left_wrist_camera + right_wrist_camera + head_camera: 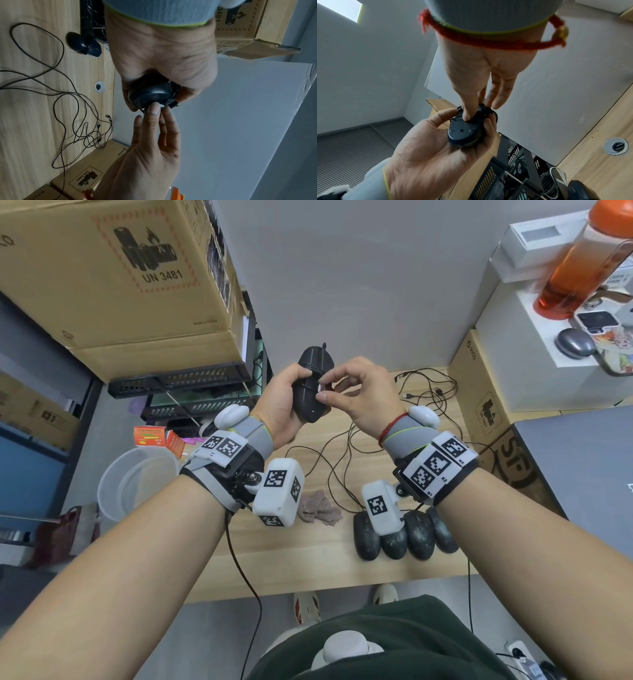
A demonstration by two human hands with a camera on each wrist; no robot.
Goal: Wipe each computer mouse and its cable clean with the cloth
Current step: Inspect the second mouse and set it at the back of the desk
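Up above the desk [274, 563], the left hand [281, 402] cups a black mouse [313, 386], underside showing, its cable wound round the body; the right hand [363, 395] pinches at that cable with thumb and forefinger; below, the cloth [318, 506] lies crumpled on the wood, just left of four dusty mice [407, 534] side by side; loose cables [346, 460] trail behind them.

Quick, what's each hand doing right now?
Left hand: grips a black mouse, cable wrapped round it.
Right hand: pinches that wrapped cable.
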